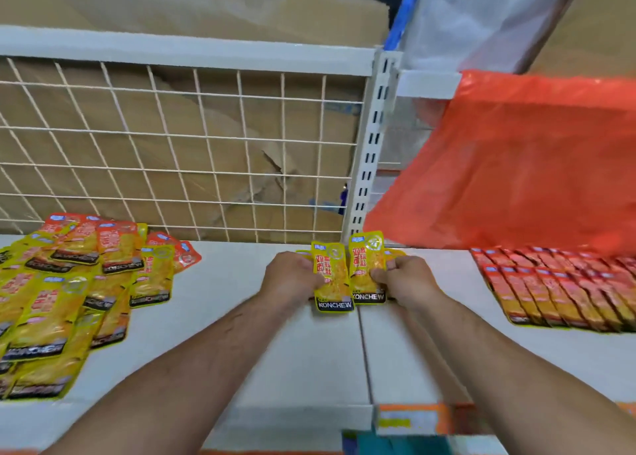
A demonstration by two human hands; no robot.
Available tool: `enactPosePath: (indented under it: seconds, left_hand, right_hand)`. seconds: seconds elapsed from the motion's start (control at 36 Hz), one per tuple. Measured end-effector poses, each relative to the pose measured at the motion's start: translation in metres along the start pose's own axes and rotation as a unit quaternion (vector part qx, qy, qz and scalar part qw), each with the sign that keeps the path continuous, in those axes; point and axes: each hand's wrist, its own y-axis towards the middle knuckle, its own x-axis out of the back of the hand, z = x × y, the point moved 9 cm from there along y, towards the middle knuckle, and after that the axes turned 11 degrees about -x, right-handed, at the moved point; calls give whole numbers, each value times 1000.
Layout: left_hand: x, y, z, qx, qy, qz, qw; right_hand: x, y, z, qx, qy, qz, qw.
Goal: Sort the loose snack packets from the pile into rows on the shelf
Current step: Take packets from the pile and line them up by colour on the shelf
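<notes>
Yellow packets [347, 275], gripped by left hand [292, 277], right hand [402, 280]

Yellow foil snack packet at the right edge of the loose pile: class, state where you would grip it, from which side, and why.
The yellow foil snack packet lies flat, neighbours crowding its left. Pinch its black-banded lower right corner, coming from the right over the bare white shelf, where that edge looks free.

There is only one view, from a wide-angle camera worn on the person's head. It looks forward and down onto the white shelf [223, 282] from close by, and the wire grid [172, 151] behind the shelf stands straight ahead.
</notes>
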Motion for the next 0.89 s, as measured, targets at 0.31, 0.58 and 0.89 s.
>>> enactPosePath:
  seconds: [0.31,0.58,0.89]
  left_hand:
    - [-106,4,-49,8,75,-7,997]
    - [-144,22,-80,-5,137,-8,991]
    - [-156,41,-87,-37,215,-23,976]
  right_hand:
    - [102,46,-56,-29,6,22,999]
    - [135,70,-73,-22,25,48,998]
    - [139,84,-75,-27,34,69,997]
